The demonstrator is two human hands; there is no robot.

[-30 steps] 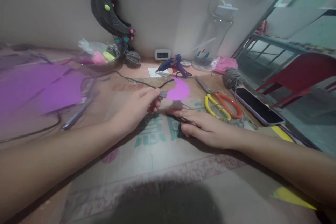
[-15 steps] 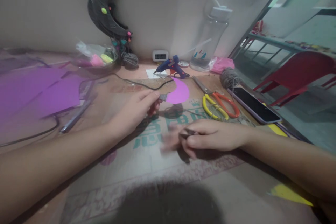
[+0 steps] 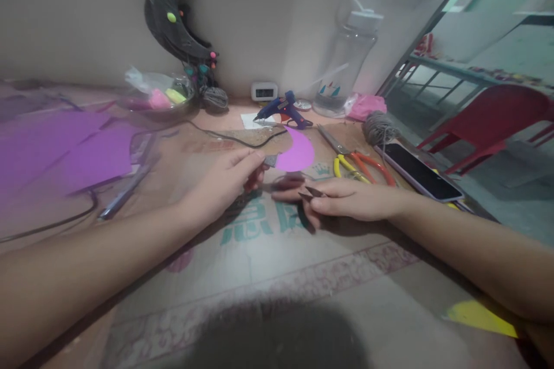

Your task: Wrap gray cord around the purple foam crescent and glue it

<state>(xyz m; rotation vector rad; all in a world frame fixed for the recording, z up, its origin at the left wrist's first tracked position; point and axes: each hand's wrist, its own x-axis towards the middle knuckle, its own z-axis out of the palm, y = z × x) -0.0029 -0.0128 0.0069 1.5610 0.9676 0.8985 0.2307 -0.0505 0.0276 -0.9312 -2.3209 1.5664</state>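
My left hand [image 3: 242, 168] pinches the grey-wrapped tip of a pink paper crescent [image 3: 298, 153], whose curve extends to the right above the cardboard. To its lower right, my right hand [image 3: 335, 199] is closed on a small dark pointed tool [image 3: 312, 191], its two tips showing past the thumb; some of its fingers are blurred. Scissors [image 3: 355, 164] with yellow and orange handles lie just beyond my right hand. Behind the crescent, a blue glue gun [image 3: 281, 108] rests by a white paper piece [image 3: 255, 121].
Purple sheets [image 3: 99, 150] lie at left, near a bowl [image 3: 158, 105]. A phone [image 3: 419, 170], grey yarn [image 3: 381, 127] and a bottle [image 3: 346, 66] stand or lie at right. A small clock [image 3: 264, 91] sits by the wall. A yellow scrap [image 3: 480, 317] is at lower right.
My right hand has moved up and away from me, nearer the crescent, and the tool's tips now show more clearly. My left hand and the crescent have shifted very slightly right.
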